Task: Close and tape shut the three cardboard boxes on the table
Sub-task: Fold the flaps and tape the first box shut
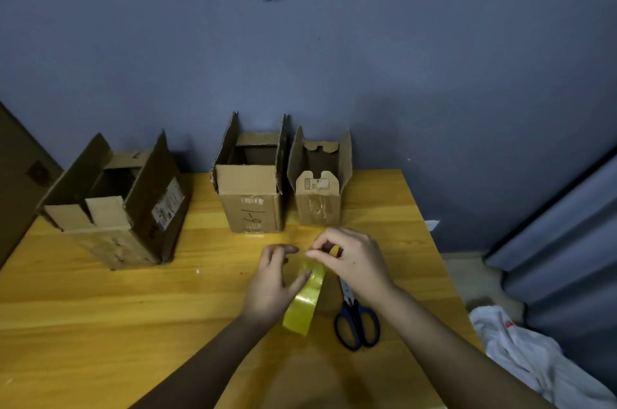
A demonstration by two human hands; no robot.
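Note:
Three cardboard boxes stand open-topped along the back of the wooden table (100, 325): a large box (117, 208) at the left, a middle box (253, 198) marked with handwriting, and a small box (319, 195) to its right. All their flaps stand up. In front of the middle box, my left hand (273, 285) grips a roll of yellow tape (303, 301) held on edge above the table. At the top of the roll, the fingertips of my right hand (350, 258) pinch the tape's free end.
Blue-handled scissors (355, 318) lie on the table just right of the tape roll, under my right wrist. A white cloth (534, 358) lies off the table's right edge. A grey wall stands close behind the boxes, and a curtain hangs at far right.

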